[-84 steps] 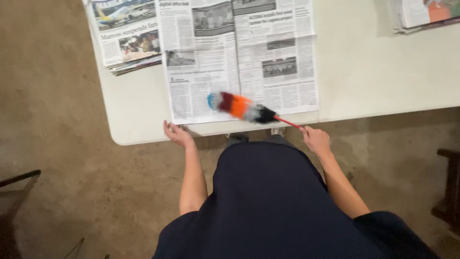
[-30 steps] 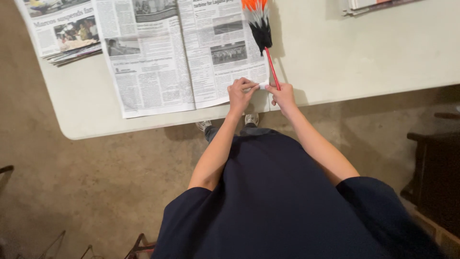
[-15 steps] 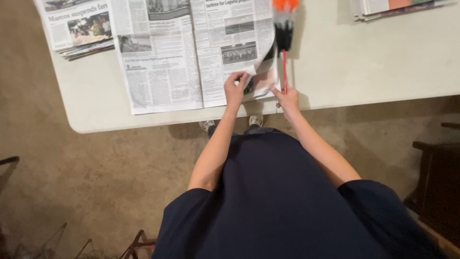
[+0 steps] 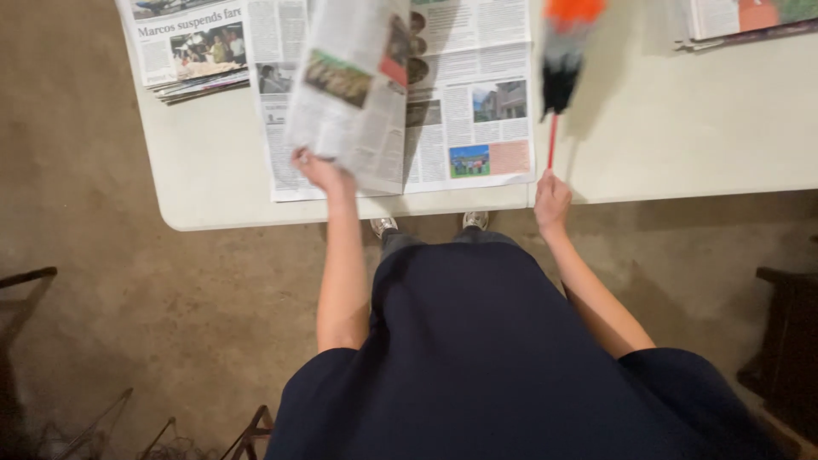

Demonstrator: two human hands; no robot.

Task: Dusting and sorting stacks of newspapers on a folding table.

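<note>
Left grip (image 4: 319,170) pinches the lifted newspaper page (image 4: 349,94), thin and floppy, at its near edge; right grip (image 4: 552,200) clamps the light duster (image 4: 562,60) by its red handle.

An open newspaper (image 4: 460,102) is lying on the table (image 4: 682,128), a stack of papers (image 4: 187,47) sitting to its left. Right of it, a duster (image 4: 558,68) is hovering, seemingly above the tabletop. More papers (image 4: 741,19) are lying far right.
</note>
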